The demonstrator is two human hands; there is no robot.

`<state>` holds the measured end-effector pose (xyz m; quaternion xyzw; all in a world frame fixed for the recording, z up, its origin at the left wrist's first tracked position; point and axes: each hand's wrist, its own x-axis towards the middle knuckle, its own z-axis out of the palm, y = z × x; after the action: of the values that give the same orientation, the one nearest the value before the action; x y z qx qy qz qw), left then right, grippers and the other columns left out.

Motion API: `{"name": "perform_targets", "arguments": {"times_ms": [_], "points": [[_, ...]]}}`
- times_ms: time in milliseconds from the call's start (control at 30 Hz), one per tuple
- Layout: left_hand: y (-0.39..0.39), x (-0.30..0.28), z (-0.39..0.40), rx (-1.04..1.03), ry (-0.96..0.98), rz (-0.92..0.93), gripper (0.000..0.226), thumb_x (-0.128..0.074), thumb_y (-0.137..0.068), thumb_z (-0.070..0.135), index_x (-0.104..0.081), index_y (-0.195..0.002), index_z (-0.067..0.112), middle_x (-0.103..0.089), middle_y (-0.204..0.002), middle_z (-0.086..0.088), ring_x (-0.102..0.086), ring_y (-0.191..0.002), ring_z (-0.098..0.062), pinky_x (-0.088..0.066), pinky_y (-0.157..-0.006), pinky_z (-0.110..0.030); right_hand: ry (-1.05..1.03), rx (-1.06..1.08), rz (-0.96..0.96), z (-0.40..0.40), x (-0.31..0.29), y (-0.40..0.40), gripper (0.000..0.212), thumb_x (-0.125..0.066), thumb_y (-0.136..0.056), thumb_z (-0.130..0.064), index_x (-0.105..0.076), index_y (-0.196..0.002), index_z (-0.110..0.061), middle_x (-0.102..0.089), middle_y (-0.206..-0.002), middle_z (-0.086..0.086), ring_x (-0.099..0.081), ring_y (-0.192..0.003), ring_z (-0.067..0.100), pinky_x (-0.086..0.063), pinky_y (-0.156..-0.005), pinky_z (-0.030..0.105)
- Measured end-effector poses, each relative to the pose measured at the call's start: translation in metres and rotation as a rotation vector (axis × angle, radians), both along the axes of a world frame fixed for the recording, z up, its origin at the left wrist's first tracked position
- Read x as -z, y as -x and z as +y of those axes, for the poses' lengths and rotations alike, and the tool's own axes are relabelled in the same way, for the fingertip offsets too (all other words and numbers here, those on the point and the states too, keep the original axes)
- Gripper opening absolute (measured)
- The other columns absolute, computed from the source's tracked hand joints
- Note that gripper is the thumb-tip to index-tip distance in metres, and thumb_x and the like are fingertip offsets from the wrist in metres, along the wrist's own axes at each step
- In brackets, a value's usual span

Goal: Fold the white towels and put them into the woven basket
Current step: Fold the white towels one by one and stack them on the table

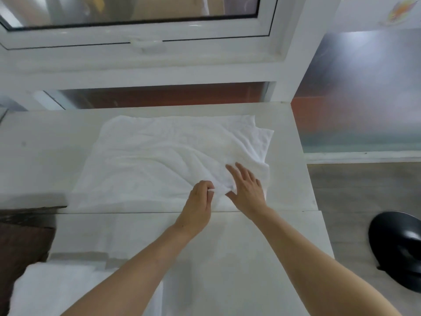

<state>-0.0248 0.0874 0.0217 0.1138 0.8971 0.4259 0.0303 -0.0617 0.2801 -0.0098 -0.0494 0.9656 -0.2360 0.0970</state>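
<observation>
head view | looks steeply down (close) | table (262,258) fills frame

Surroundings of the work surface, seen from above.

A white table (262,258) fills the centre and the 6 o'clock region, with a seam crossing it from side to side. At 12 o'clock a white-framed window (141,26) is set in the wall, its white handle (145,43) on the lower sash rail. At 2 o'clock a frosted glass panel (364,92) stands beside the table's far right corner. Grey wood-look floor (364,190) lies at 3 o'clock, and on it, toward 4 o'clock, sits a glossy black rounded object (398,249), cut off by the picture's edge. A dark brown object (22,238) adjoins the table's left edge at 8 o'clock; what it is cannot be told.
</observation>
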Motion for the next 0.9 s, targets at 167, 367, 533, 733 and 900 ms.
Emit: {"name": "perform_targets", "arguments": {"times_ms": [167,367,533,733,900], "points": [[-0.033,-0.043,-0.035,-0.040,-0.072,-0.100,0.010,-0.035,-0.110,0.019,-0.043,-0.114,0.025,-0.053,-0.109,0.007,-0.052,-0.101,0.002,-0.037,-0.088,-0.011,0.005,-0.044,-0.041,-0.043,-0.014,-0.031,0.054,-0.053,-0.101,-0.054,-0.046,-0.151,-0.034,-0.038,-0.163,-0.008,-0.026,-0.154,0.020,-0.023,-0.121,0.041],[-0.071,-0.099,-0.066,-0.064,-0.226,-0.057,0.009,-0.035,-0.111,0.019,-0.043,-0.114,0.020,-0.052,-0.094,0.011,-0.052,-0.084,-0.002,-0.040,-0.075,-0.014,0.233,0.105,-0.222,-0.073,-0.037,-0.086,0.027,-0.063,-0.093,-0.049,-0.070,-0.114,-0.033,-0.073,-0.103,-0.011,-0.067,-0.095,0.018,-0.054,-0.084,0.038],[-0.092,-0.149,-0.091,-0.112,-0.302,0.061,0.010,-0.035,-0.111,0.017,-0.044,-0.112,0.016,-0.051,-0.086,0.005,-0.047,-0.073,-0.004,-0.041,-0.069,-0.019,0.463,0.235,-0.201,-0.093,-0.065,-0.138,0.008,-0.066,-0.096,-0.029,-0.069,-0.096,-0.022,-0.069,-0.082,-0.006,-0.061,-0.077,0.018,-0.046,-0.069,0.036],[-0.109,-0.199,-0.129,-0.123,-0.337,0.159,0.012,-0.042,-0.109,0.027,-0.048,-0.117,0.019,-0.057,-0.092,0.004,-0.052,-0.078,-0.004,-0.044,-0.073,-0.023,0.552,0.327,-0.016,-0.079,-0.156,-0.189,0.016,-0.067,-0.099,-0.016,-0.074,-0.093,-0.030,-0.075,-0.082,0.001,-0.071,-0.080,0.027,-0.057,-0.075,0.041],[-0.123,-0.228,-0.149,-0.198,-0.476,0.154,0.010,-0.048,-0.108,0.024,-0.052,-0.115,0.018,-0.060,-0.105,0.013,-0.056,-0.089,0.008,-0.043,-0.079,-0.007,0.509,0.239,0.061,-0.064,-0.247,-0.233,0.016,-0.064,-0.102,-0.024,-0.072,-0.088,-0.027,-0.069,-0.075,-0.013,-0.063,-0.065,0.007,-0.048,-0.066,0.018]]}}
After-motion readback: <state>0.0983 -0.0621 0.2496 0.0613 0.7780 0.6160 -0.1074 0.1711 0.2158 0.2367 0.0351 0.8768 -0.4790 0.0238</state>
